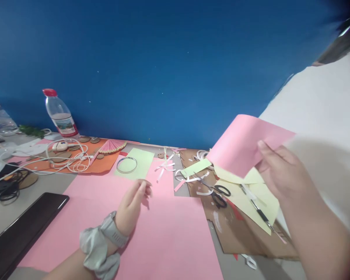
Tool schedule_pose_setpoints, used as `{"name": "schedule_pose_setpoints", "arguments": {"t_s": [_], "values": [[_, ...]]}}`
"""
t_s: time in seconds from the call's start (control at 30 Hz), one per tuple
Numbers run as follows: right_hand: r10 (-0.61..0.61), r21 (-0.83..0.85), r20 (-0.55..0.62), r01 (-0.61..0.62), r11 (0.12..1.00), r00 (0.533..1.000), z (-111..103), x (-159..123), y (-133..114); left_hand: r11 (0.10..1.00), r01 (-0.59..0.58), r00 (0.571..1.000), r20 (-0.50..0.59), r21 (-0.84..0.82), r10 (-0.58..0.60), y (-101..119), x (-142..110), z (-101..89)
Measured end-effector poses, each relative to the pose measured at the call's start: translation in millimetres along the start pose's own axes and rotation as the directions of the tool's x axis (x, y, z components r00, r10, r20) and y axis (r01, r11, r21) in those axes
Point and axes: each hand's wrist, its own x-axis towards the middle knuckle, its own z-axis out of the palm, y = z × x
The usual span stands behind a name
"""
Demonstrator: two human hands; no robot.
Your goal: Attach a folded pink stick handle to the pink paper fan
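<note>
Blue, smooth wall point(163, 77) fills the upper part of the view, above a grey tabletop point(6, 212). At 3 o'clock from centre, the right hand point(275, 167) has thumb and fingers clamped on one pink sheet point(236, 146), thin matte paper raised off the table and bent into a rounded curve. Its longest span runs from between 8 and 9 o'clock up to between 2 and 3; one pointed corner aims towards 2 or 3, and a straight free edge faces 7. At 7 o'clock, the left hand point(135, 200) has its fingers curled in over large, flat pink paper point(175, 241); I cannot tell whether they close on anything.

Near 4 o'clock, brown cardboard point(242, 243) carries one pair of black-handled scissors point(213, 189) and one slim pen point(261, 214), its axis going from 10 or 11 to 4 or 5. One round, shiny hoop point(126, 172) lies at 8 o'clock, one pleated pink fan point(112, 146) at 9, and two clear plastic bottles point(62, 116) between 9 and 10.
</note>
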Motion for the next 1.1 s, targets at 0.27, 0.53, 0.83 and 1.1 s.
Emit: {"name": "schedule_pose_setpoints", "arguments": {"t_s": [0.27, 0.53, 0.83, 1.1], "values": [[0.177, 0.405, 0.555, -0.449, 0.796, 0.813, 54.2, -90.1, -26.4, 0.996, 0.046, 0.973, 0.231, -0.072, -0.028, -3.9, 0.3, -9.0], [0.125, 0.32, 0.462, -0.297, 0.9, 0.878, 63.9, -96.1, -15.4, 0.908, 0.016, 0.99, 0.118, 0.419, -0.072, -2.2, -2.6, -0.4], [0.128, 0.372, 0.585, -0.406, 0.835, 0.801, 66.6, -96.3, -11.4, 0.906, 0.018, 0.999, -0.045, 0.422, 0.001, 4.4, 0.9, -4.0], [0.026, 0.313, 0.652, -0.299, 0.901, 0.758, 73.9, -107.6, -7.4, 0.948, -0.024, 0.988, -0.139, 0.317, 0.072, 8.6, 3.8, -3.4]]}}
